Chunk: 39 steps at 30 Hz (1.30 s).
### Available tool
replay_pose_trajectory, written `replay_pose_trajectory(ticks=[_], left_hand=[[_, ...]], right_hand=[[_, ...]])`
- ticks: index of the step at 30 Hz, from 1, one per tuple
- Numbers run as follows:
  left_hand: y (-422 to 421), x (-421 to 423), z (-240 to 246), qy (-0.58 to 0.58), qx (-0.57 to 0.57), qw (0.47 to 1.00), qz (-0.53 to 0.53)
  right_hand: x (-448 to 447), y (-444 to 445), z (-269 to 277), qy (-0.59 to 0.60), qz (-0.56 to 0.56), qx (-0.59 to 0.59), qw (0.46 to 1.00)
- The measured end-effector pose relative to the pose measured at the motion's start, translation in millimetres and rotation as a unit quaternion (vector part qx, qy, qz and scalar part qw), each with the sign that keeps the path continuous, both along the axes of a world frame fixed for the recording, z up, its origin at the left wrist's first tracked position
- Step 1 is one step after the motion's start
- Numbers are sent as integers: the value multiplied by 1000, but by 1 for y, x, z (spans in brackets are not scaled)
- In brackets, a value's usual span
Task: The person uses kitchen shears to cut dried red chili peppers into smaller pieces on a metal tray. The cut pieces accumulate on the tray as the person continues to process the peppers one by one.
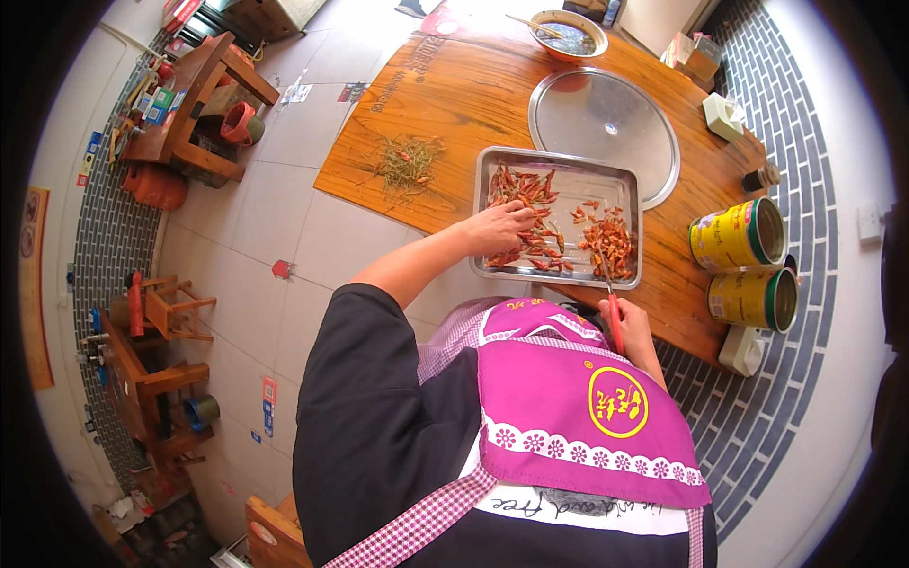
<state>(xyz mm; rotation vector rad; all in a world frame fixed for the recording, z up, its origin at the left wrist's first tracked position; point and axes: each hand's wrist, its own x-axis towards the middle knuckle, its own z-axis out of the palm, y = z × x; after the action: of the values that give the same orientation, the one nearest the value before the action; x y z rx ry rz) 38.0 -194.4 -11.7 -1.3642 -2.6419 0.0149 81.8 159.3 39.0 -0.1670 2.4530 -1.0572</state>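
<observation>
A rectangular stainless-steel tray (575, 157) lies at the front edge of the wooden table. Whole dried red chilies (522, 186) fill its left side, and chopped chili pieces (607, 238) are heaped at the right. My left hand (503, 226) reaches over the whole chilies, its curled fingers touching them; whether it grips any is hidden. Below the tray's front right rim, my right hand (630, 326) is closed around the red handles of scissors (615, 323). Their metal blades point away from me over the chopped pieces.
Dried stems (408, 163) are piled on the wooden table (461, 106), left of the tray. A round metal tray (603, 117) lies behind, partly under it. Farther back is a bowl of dark liquid (568, 35). Yellow cans (731, 231) and a tissue box (723, 117) stand at right.
</observation>
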Motion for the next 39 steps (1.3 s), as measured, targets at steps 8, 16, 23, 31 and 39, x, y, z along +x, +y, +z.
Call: replay_pose_trajectory(ticks=[8,16,23,31,39], left_hand=[[-4,-4,2,4,-44,998,-36],[-4,-8,-10,12,-66,997,-26],[-6,-9,-23,71,-72,994,-46],[10,-14,-28,78,-95,990,-63],[16,-1,-31,67,-115,991,25]], right_hand=[[2,-2,9,8,25,15,1000],[10,3,7,-2,29,-21,999],[-2,10,9,-75,-10,-11,997],[-22,6,20,-109,-22,-74,991],[-44,5,15,-86,12,-95,992]])
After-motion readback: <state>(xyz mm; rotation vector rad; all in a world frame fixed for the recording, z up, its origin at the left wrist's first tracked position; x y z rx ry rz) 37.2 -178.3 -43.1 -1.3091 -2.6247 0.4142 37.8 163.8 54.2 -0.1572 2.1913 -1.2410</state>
